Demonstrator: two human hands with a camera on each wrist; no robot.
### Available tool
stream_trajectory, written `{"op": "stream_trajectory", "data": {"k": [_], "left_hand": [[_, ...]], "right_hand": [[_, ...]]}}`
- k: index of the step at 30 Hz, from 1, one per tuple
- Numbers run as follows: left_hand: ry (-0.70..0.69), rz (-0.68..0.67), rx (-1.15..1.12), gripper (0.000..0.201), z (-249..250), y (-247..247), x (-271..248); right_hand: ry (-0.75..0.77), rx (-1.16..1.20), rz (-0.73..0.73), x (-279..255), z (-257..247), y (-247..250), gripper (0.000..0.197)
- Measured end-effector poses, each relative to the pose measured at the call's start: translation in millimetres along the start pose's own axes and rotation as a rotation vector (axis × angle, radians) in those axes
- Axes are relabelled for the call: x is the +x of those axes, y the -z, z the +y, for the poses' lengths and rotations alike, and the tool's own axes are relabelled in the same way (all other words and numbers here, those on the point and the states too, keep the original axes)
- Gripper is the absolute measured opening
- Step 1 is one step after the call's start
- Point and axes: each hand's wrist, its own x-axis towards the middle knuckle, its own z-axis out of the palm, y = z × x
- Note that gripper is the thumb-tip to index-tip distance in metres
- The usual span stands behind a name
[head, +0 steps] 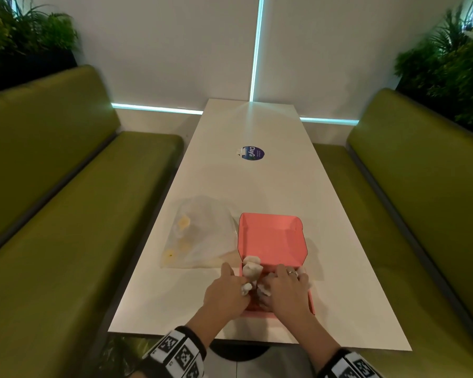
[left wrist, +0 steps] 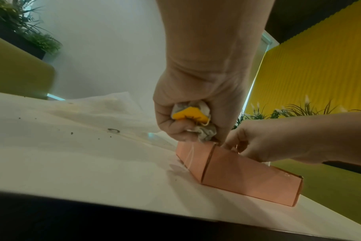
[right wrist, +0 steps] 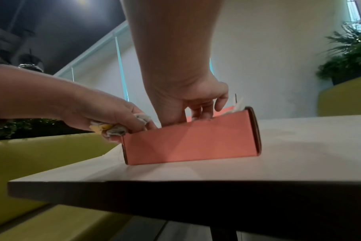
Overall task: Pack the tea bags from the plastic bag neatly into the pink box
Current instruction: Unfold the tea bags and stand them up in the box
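The pink box (head: 271,238) lies open near the table's front edge, its lid tipped back. Several white tea bags (head: 252,268) sit crumpled inside it. My left hand (head: 231,286) is at the box's left wall and grips a bunch of tea bags with yellow tags (left wrist: 191,114). My right hand (head: 284,285) reaches into the box from above, its fingers (right wrist: 198,109) spread down onto the tea bags there; the box wall (right wrist: 192,140) hides the fingertips. The clear plastic bag (head: 202,233) lies flat left of the box with a few yellow-tagged bags inside.
The long white table (head: 257,181) has a round blue sticker (head: 253,153) at its middle. Green benches (head: 66,214) run along both sides. Planters stand behind the backrests. Dark crumbs (left wrist: 72,133) dot the table near the bag.
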Motion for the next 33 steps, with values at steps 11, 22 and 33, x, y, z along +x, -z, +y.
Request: {"op": "stream_trajectory", "data": {"k": [11,22,33], "left_hand": [[0.044,-0.013,0.032,0.025,4,0,-1],[-0.053,0.054,-0.059,0.031,-5,-2,-6],[-0.175,0.274,-0.295,0.018,-10,6,-5]], "right_hand": [[0.007,-0.101,-0.040,1,16,-11,0.016],[-0.084,0.262,-0.139,1,39,31,0.029],[-0.048,0.428,-0.107,2,62,79,0.021]]}}
